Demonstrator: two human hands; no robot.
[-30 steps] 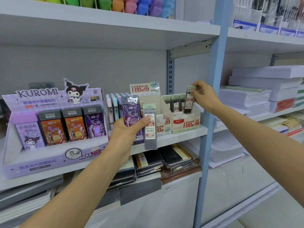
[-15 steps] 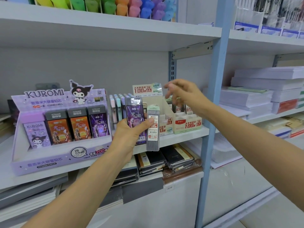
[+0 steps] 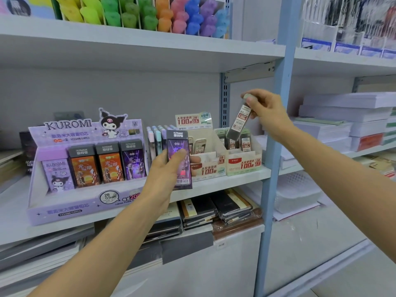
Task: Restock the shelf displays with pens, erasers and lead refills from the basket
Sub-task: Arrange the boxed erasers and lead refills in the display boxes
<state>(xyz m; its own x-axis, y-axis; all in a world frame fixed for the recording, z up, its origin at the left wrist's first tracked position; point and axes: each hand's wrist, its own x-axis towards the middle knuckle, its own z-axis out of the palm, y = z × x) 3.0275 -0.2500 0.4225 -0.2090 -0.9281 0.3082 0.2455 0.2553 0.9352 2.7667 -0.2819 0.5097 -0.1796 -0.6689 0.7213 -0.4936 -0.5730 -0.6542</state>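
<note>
The left hand [image 3: 167, 172] holds one purple box [image 3: 179, 163] of pencil leads. The thumb lies across the front and the fingers curl round the back. The box stands upright in front of the shelf [image 3: 225, 179], between the Kuromi display [image 3: 70, 133] and the two beige boxes.

The right hand [image 3: 265, 112] pinches one thin tube [image 3: 239, 123] of leads by its top end. The tube hangs tilted. Its bottom end is at the top of the right beige box [image 3: 246, 166], the one marked 0.7. I cannot tell if it touches the tubes inside. Three tubes show in that box. The left beige box [image 3: 210, 168], marked 0.5, sits right beside it, and two tubes show in it.

The Kuromi display holds four boxes in one row: one light purple box [image 3: 56, 174], two orange boxes [image 3: 84, 166] and one dark purple box [image 3: 132, 159].

A small bunch of pastel tubes [image 3: 155, 140] stands just behind the held purple box. They are packed too close to count.

On the top shelf [image 3: 128, 46] are rows of bright things [image 3: 150, 16] in yellow, green, orange, pink and blue. To the right are stacks of white paper [image 3: 342, 116]. Under the shelf lie dark notebooks [image 3: 214, 209] in piles.
</note>
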